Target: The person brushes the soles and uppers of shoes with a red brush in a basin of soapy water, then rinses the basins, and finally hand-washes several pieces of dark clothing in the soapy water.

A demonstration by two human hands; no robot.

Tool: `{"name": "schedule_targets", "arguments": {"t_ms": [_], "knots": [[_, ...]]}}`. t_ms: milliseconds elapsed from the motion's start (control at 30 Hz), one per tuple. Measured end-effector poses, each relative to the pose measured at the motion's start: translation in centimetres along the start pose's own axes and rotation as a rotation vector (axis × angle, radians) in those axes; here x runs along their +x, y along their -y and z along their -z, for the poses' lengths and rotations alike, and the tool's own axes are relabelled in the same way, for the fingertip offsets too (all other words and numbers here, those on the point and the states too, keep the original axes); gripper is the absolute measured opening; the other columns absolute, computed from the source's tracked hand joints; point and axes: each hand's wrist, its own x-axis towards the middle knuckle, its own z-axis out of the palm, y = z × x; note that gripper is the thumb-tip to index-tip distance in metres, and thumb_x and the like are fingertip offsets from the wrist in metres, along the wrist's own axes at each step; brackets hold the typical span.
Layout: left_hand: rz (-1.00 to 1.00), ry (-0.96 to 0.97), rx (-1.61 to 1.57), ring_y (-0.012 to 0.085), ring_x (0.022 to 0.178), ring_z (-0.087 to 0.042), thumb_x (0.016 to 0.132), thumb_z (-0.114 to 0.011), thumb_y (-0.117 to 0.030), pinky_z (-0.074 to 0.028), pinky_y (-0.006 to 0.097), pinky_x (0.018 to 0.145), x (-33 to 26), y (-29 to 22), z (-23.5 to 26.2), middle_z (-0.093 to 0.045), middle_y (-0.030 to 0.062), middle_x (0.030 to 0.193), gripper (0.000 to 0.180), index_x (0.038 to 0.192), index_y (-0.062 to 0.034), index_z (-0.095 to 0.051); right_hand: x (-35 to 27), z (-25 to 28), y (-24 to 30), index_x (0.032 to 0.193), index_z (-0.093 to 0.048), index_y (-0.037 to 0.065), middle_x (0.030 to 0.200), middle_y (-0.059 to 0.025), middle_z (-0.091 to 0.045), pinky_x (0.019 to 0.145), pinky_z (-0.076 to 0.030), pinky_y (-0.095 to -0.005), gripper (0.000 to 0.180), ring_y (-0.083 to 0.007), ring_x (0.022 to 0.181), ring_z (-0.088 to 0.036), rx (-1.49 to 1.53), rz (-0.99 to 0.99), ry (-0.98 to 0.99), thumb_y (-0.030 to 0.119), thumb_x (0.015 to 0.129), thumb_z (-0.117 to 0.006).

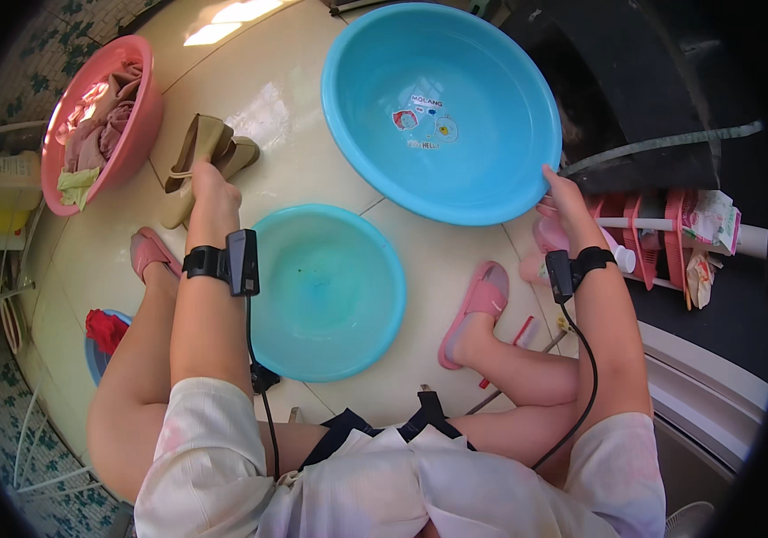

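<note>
My left hand (pixel 215 190) is closed on a pair of beige shoes (pixel 239 156), held over the tiled floor at the left. My right hand (pixel 567 203) grips the lower right rim of a large blue basin (pixel 375 148), which has stickers on its inside bottom. Between my arms stands a smaller turquoise basin (pixel 362 309) with clear, bluish water in it and a few dark specks. My left fingers are partly hidden behind the shoes.
A pink basin (pixel 153 125) of crumpled clothes (pixel 102 134) stands at the far left. By my left leg sits a small blue basin (pixel 95 360) with a red cloth (pixel 107 332). A red-and-white brush (pixel 525 332) lies near my pink slipper (pixel 484 296). At right stands a pink rack (pixel 671 235).
</note>
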Motion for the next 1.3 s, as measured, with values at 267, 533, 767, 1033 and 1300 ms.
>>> {"name": "schedule_targets", "arguments": {"t_ms": [267,533,767,1033,1300], "knots": [[-0.23,0.771,0.491,0.034,0.142,-0.018,0.075,-0.056,-0.075,-0.015,0.045,0.115,-7.1,0.5,-11.9,-0.015,0.0251,0.152,0.118,0.147,0.0062,-0.009,9.4,-0.9,-0.1,0.111,-0.059,-0.009,0.109,-0.0215,-0.065,0.079,-0.052,-0.0403,0.044,-0.0322,0.089,-0.066,0.286,0.101,-0.226,0.02,0.081,-0.073],[-0.295,0.672,0.595,0.0373,0.138,-0.024,0.071,-0.054,-0.081,-0.008,0.053,0.112,-7.0,1.1,-9.7,-0.029,0.0255,0.147,0.109,0.142,-0.0008,-0.036,2.9,-3.1,0.2,0.096,-0.064,-0.006,0.092,-0.0188,-0.069,0.076,-0.051,-0.0352,0.032,-0.0269,0.082,-0.067,0.135,0.384,-0.523,0.016,0.074,-0.073],[-0.303,0.641,0.575,0.0379,0.137,-0.026,0.072,-0.055,-0.08,-0.012,0.049,0.113,-9.0,1.3,-5.4,-0.032,0.0254,0.146,0.105,0.143,-0.0048,-0.037,-2.0,-2.2,0.4,0.092,-0.062,-0.005,0.089,-0.0163,-0.068,0.074,-0.051,-0.0348,0.031,-0.026,0.078,-0.067,0.149,0.451,-0.55,0.018,0.074,-0.074],[-0.392,0.662,0.461,0.0358,0.137,-0.026,0.074,-0.054,-0.078,-0.012,0.047,0.114,-10.2,0.9,1.0,-0.032,0.0232,0.147,0.102,0.143,-0.0049,-0.037,-10.3,-3.9,2.1,0.092,-0.061,-0.004,0.089,-0.0157,-0.067,0.076,-0.05,-0.0363,0.032,-0.0259,0.08,-0.065,0.14,0.593,-0.586,0.019,0.075,-0.074],[-0.453,0.669,0.416,0.0368,0.14,-0.021,0.076,-0.054,-0.077,-0.013,0.043,0.116,-12.9,0.9,6.4,-0.027,0.0259,0.148,0.107,0.144,0.0032,-0.029,-15.1,-5.4,2.1,0.096,-0.059,-0.005,0.093,-0.0163,-0.066,0.076,-0.05,-0.0365,0.036,-0.0256,0.081,-0.064,0.152,0.706,-0.617,0.022,0.076,-0.074]]}}
